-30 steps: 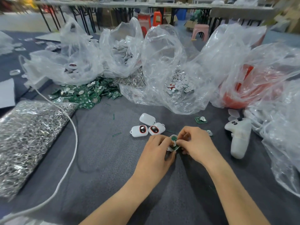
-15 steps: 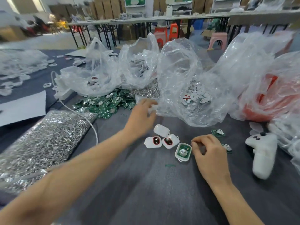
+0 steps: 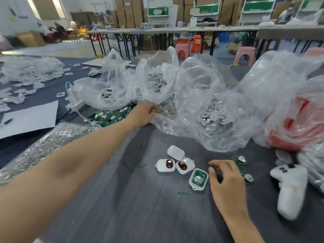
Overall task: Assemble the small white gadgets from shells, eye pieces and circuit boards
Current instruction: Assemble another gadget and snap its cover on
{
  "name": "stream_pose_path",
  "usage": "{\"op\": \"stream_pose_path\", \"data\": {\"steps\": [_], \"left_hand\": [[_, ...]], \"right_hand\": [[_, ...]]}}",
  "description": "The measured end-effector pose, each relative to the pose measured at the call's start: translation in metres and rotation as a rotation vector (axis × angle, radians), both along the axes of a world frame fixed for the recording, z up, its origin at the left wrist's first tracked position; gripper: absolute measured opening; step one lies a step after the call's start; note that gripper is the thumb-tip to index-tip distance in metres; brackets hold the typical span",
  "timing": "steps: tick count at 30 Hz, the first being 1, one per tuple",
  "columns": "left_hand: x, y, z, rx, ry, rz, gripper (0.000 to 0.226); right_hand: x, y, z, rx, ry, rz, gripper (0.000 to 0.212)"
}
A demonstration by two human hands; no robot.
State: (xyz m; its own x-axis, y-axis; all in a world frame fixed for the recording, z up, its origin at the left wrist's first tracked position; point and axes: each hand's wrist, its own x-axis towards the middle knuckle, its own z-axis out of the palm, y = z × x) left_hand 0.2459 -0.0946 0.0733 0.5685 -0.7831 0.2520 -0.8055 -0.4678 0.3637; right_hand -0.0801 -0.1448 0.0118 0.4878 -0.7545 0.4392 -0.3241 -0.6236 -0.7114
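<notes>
Reaching to the far side of the grey worktop, the left hand lies at the foot of a clear bag of pale parts, beside a heap of small metal rings. Its fingers are hidden behind the back of the hand, so I cannot tell whether they grip anything. The right hand rests on the near worktop with its fingers curled under; whether they hold something I cannot tell. Just left of it, close to the thumb, lies an open white shell with a green circuit board seated inside. Further left two closed gadgets with red-rimmed eye pieces lie side by side, and a plain white shell lies just beyond them. Two loose circuit boards lie right of the hand, and a pile of green boards lies far left beside the left wrist. A white handheld tool lies at the right.
</notes>
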Motion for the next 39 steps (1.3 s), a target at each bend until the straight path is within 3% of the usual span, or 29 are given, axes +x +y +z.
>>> {"op": "stream_pose_path", "data": {"steps": [3,9,11,15,17,21,29,35,39], "left_hand": [[0.003,-0.004,0.014,-0.067,-0.155,-0.038,0.027],[0.004,-0.047,0.055,-0.209,-0.252,-0.143,0.038],[0.013,-0.065,0.064,-0.115,-0.209,-0.053,0.043],[0.038,-0.071,0.047,0.318,-0.105,0.164,0.040],[0.046,-0.067,0.039,0.376,-0.138,0.176,0.038],[0.056,-0.063,0.037,0.253,-0.078,0.214,0.036],[0.060,-0.044,0.031,-0.181,0.071,0.284,0.020],[0.060,-0.030,0.045,-0.226,0.031,0.265,0.023],[0.055,-0.021,0.053,-0.367,0.142,0.322,0.021]], "right_hand": [[0.001,0.000,0.000,-0.004,0.012,-0.004,0.016],[-0.001,-0.001,-0.003,-0.003,0.009,-0.027,0.016],[-0.001,-0.001,-0.003,0.017,-0.001,-0.031,0.016],[0.000,-0.003,-0.005,-0.008,0.007,-0.040,0.017],[0.001,-0.002,-0.005,-0.052,0.012,-0.036,0.018],[0.001,-0.003,-0.005,-0.047,0.014,-0.044,0.018],[-0.001,-0.002,-0.002,0.000,0.019,-0.042,0.015],[-0.002,-0.002,-0.002,0.018,-0.001,-0.052,0.014],[-0.002,-0.001,-0.001,0.042,-0.011,-0.061,0.014]]}}
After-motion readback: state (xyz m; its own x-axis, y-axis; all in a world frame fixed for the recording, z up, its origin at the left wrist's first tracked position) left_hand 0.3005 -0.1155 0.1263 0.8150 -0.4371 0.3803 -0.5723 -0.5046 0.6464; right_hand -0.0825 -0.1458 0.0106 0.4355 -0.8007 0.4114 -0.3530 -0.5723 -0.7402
